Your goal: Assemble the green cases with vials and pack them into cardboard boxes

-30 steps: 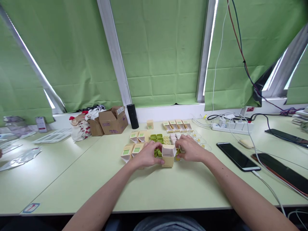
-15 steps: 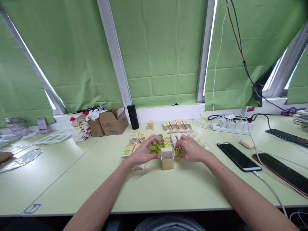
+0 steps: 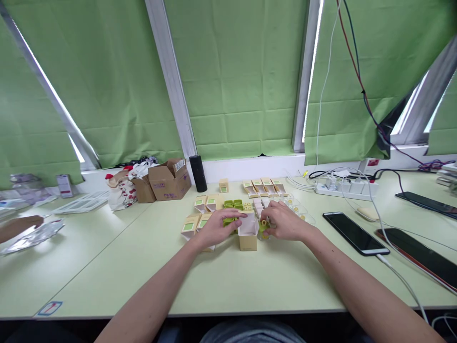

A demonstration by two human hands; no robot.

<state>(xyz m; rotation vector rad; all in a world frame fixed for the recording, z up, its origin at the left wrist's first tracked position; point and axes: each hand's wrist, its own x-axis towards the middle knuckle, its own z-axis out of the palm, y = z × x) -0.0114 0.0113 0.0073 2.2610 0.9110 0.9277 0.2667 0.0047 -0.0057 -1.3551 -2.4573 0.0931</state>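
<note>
A small cardboard box (image 3: pixel 248 242) stands upright before me with its top open and its pale inside showing. My left hand (image 3: pixel 219 227) is at the box's left edge, fingers stretched out and thumb apart, holding nothing. On the box's other side my right hand (image 3: pixel 285 221) pinches a small green piece with a yellow ring on top (image 3: pixel 263 227), partly hidden by the fingers. Behind the hands lie green square cups (image 3: pixel 233 204), small yellow pieces (image 3: pixel 247 206) and white pieces (image 3: pixel 257 205) in rows. Clear domed pieces (image 3: pixel 298 208) sit beyond my right hand.
Open cartons with green labels (image 3: pixel 191 224) are on the left; more open cartons (image 3: pixel 266 187) stand at the back. A brown cardboard box (image 3: pixel 170 181), black cylinder (image 3: pixel 198 174), power strip (image 3: pixel 344 189) and phone (image 3: pixel 355 232) surround the work. Another person's hand (image 3: pixel 21 227) touches clear plastic bags.
My left hand's fingers have straightened and moved slightly right, towards the box's open top. My right hand stays almost still with the green piece. The other person's hand has come further in at left.
</note>
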